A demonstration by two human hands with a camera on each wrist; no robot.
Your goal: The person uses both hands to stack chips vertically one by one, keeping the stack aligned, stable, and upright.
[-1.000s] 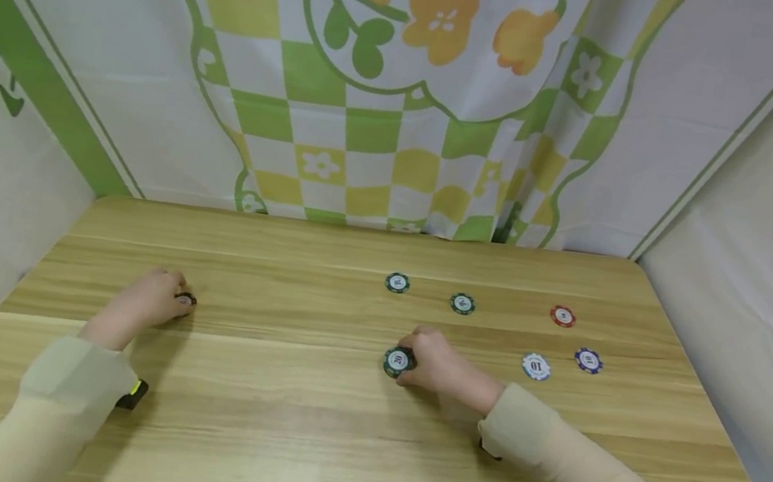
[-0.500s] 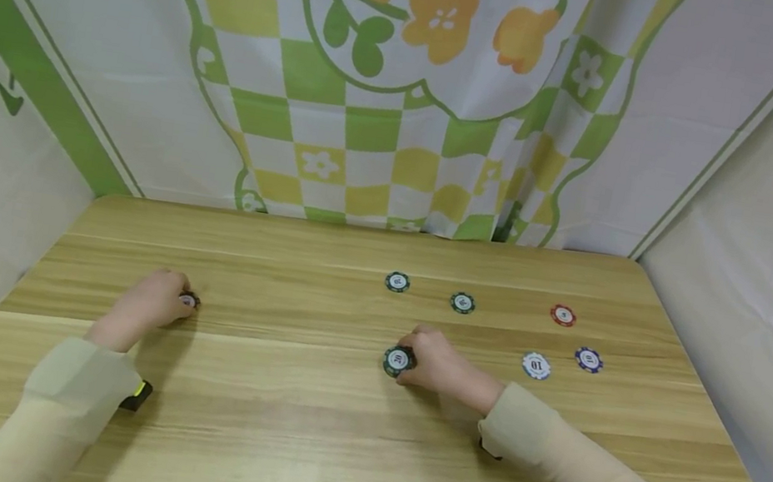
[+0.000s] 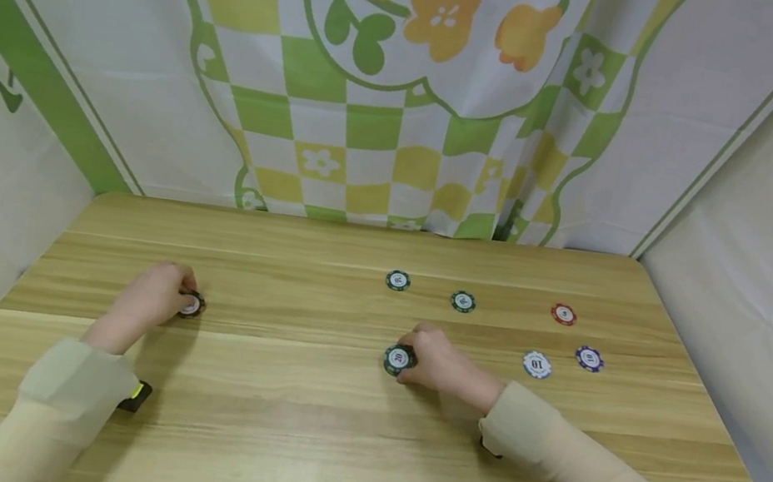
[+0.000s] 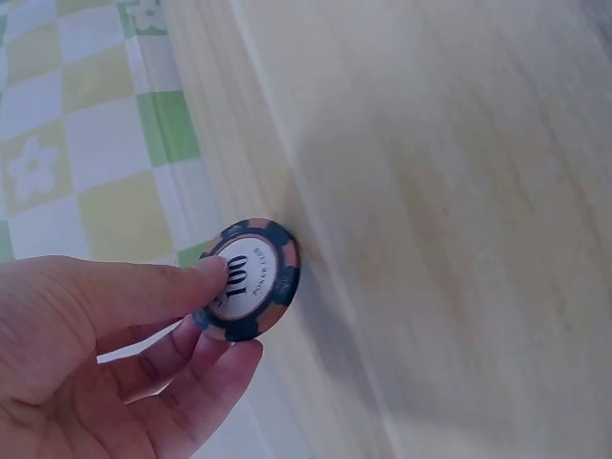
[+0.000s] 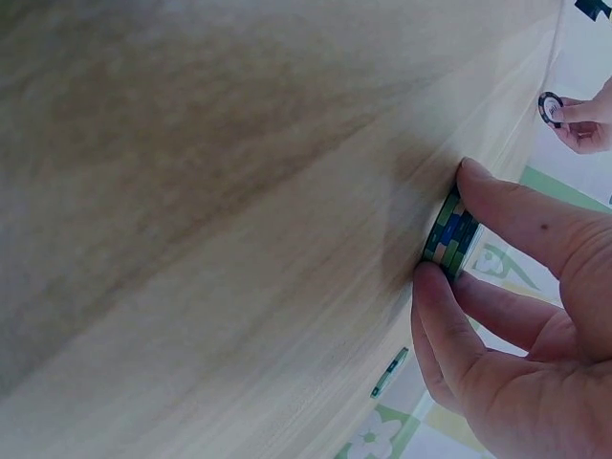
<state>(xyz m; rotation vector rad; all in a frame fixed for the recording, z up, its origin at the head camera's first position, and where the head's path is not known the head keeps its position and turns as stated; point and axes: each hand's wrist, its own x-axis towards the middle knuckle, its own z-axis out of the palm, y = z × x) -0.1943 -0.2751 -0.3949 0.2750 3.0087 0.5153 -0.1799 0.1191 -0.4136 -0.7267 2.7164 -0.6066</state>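
My left hand [image 3: 153, 295] is at the table's left side and pinches a black-and-orange poker chip [image 3: 194, 304] between thumb and fingers. In the left wrist view the chip's white centre [image 4: 256, 287] reads 100, and the thumb lies over part of its face. Nearer the middle, my right hand [image 3: 441, 362] grips a short stack of poker chips [image 3: 397, 360], its green top chip marked 20. The right wrist view shows the stack's striped edge [image 5: 451, 234] between thumb and fingertips, close against the wood.
Behind the right hand lie two green poker chips, one left [image 3: 398, 280] and one right [image 3: 464, 301]. Farther right are a red chip [image 3: 563, 314], a white chip [image 3: 537, 364] and a blue chip [image 3: 590, 358]. A checkered curtain [image 3: 374, 129] hangs along the wooden table's [image 3: 296, 429] back edge.
My left hand has shifted the black-and-orange chip slightly right, and more of its face now shows. The right hand and its stack have stayed in place.
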